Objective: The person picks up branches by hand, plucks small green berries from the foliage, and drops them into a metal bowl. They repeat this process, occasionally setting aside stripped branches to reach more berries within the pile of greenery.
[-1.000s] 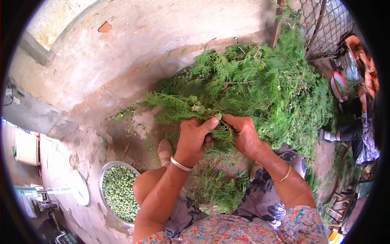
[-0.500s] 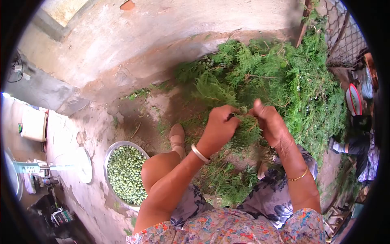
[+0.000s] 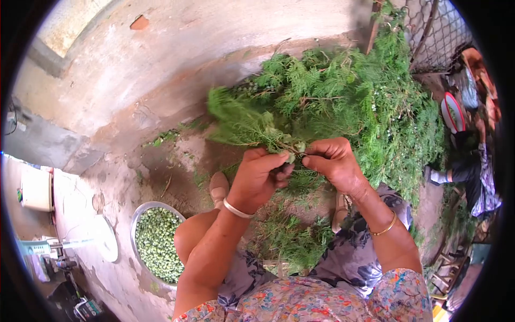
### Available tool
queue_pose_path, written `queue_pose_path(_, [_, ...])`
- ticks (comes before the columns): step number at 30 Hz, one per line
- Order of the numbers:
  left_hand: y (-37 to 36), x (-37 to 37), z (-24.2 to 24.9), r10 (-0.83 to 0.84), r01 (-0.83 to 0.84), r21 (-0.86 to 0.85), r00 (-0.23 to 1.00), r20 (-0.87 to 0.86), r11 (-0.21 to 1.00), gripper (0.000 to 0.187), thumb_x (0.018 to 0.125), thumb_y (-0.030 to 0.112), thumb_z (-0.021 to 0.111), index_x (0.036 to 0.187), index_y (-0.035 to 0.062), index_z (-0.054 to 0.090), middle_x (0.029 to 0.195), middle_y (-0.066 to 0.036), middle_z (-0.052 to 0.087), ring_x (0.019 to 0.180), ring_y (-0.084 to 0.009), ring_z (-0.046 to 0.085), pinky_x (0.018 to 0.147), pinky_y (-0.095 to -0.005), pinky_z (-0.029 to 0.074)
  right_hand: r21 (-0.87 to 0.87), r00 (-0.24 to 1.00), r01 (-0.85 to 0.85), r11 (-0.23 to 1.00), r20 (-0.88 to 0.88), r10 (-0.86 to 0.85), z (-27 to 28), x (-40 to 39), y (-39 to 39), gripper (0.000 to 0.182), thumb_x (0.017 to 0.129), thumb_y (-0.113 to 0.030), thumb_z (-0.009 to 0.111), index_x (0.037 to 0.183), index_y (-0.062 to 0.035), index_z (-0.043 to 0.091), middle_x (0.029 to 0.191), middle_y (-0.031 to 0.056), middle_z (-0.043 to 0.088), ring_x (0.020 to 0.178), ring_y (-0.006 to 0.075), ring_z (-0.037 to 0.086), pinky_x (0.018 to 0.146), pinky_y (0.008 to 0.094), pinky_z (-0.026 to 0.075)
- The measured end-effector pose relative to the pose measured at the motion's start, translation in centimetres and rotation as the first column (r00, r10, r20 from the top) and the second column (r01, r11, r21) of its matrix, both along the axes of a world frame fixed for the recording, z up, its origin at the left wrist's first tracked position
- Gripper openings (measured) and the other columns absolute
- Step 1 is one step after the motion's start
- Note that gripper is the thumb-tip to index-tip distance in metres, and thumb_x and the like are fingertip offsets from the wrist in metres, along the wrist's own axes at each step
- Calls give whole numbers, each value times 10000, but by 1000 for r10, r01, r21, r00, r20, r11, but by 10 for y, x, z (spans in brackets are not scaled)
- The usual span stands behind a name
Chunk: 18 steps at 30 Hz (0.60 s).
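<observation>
A feathery evergreen branch (image 3: pixel 236 119), similar to arborvitae, points up and to the left from my left hand (image 3: pixel 260 177). That hand's thumb and curled fingers are closed on its stem end. Small pale green cones (image 3: pixel 291 156) cluster between my two hands. My right hand (image 3: pixel 338 165) pinches with thumb and forefinger at the right side of this cluster, on what looks like a cone; the fingertips partly hide it. Lower left, a round metal basin (image 3: pixel 134 228) holds many similar green cones (image 3: pixel 156 246).
A large heap of cut evergreen branches (image 3: pixel 397 129) lies ahead against the wall (image 3: pixel 188 48). Loose sprigs (image 3: pixel 295 236) are strewn between my feet. A white fan (image 3: pixel 104 239) stands left of the basin. Another person's dark-clothed leg (image 3: pixel 466 172) shows at the far right, below a red-rimmed basin (image 3: pixel 453 112).
The branch has swung up and to the left and is now held by its stem end. My left hand has turned and moved lower left; my right hand has come into a pinch beside it.
</observation>
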<state>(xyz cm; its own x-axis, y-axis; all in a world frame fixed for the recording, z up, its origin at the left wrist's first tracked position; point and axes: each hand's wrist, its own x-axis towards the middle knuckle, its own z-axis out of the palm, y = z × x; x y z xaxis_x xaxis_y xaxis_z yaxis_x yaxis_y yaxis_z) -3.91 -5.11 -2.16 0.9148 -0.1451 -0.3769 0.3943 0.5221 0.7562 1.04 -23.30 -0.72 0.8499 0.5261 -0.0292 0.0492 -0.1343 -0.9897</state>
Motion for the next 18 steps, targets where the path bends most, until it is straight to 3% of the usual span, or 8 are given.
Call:
queue_pose_path(2, [4, -1, -3, -44, 32, -362, 999, -25, 932, 168, 829, 124, 606, 933, -5, 576, 707, -59, 570, 553, -120, 469, 467, -256, 362, 62, 1000, 20, 998, -16, -19, 3, 0, -2, 58, 765, 0, 620, 720, 33, 604, 558, -40, 470, 543, 13, 382, 465, 227, 310])
queue_pose_path(3, [7, 0, -4, -96, 132, -353, 988, 118, 926, 192, 852, 151, 559, 982, 9, 555, 742, -95, 562, 567, -134, 462, 455, -270, 360, 62, 1000, 27, 998, -11, -27, 2, 0, -2, 58, 765, 0, 620, 720, 33, 604, 558, -40, 470, 543, 13, 382, 465, 227, 310])
queue_pose_path(8, [4, -2, 6, -121, 180, -346, 975, 185, 921, 298, 893, 299, 485, 1005, 31, 554, 735, -120, 518, 593, -116, 403, 429, -253, 371, 24, 964, 144, 989, 222, -146, -7, -3, -1, 61, 785, -13, 599, 743, 31, 591, 561, 33, 521, 525, 49, 405, 476, 251, 344])
queue_pose_path(11, [-3, -2, 16, 92, -42, -398, 990, 106, 916, 191, 848, 179, 550, 947, 16, 562, 808, -166, 590, 588, -120, 466, 423, -274, 393, -121, 907, 203, 972, 397, -140, -14, -5, 0, 77, 774, -7, 588, 717, 25, 548, 581, 118, 531, 487, 155, 479, 474, 305, 377])
queue_pose_path(13, [-5, 1, 11, 73, -84, 41, 974, 214, 996, 230, 837, 151, 616, 998, -8, 575, 758, -90, 579, 580, -81, 452, 470, -234, 400, -173, 849, 226, 958, 518, -107, -20, -4, 0, 80, 754, 4, 584, 705, 19, 523, 593, 139, 526, 507, 228, 504, 484, 340, 391])
queue_pose_path(14, [-7, 2, 6, 80, -90, 40, 974, 210, 995, 230, 837, 151, 616, 998, -8, 575, 758, -90, 579, 580, -81, 452, 470, -234, 400, -222, 775, 251, 942, 629, -59, -23, -4, 2, 92, 733, 14, 580, 692, 12, 498, 605, 160, 520, 527, 300, 530, 493, 375, 405])
queue_pose_path(16, [-19, 5, -5, -119, -334, 664, 834, 539, 669, 234, 766, 54, 687, 961, -31, 588, 746, -25, 578, 624, -57, 489, 540, -222, 426, -237, 754, 236, 942, 656, -24, -26, -6, 3, 103, 714, 23, 579, 687, 3, 481, 602, 157, 517, 556, 331, 529, 506, 399, 409])
queue_pose_path(18, [-25, 5, -8, -72, -325, 675, 869, 490, 662, 252, 742, 55, 713, 932, -48, 583, 771, 4, 583, 678, -42, 494, 591, -208, 431, -248, 730, 222, 943, 683, 8, -27, -7, 4, 119, 694, 31, 577, 682, -6, 465, 600, 155, 514, 584, 362, 528, 520, 423, 413])
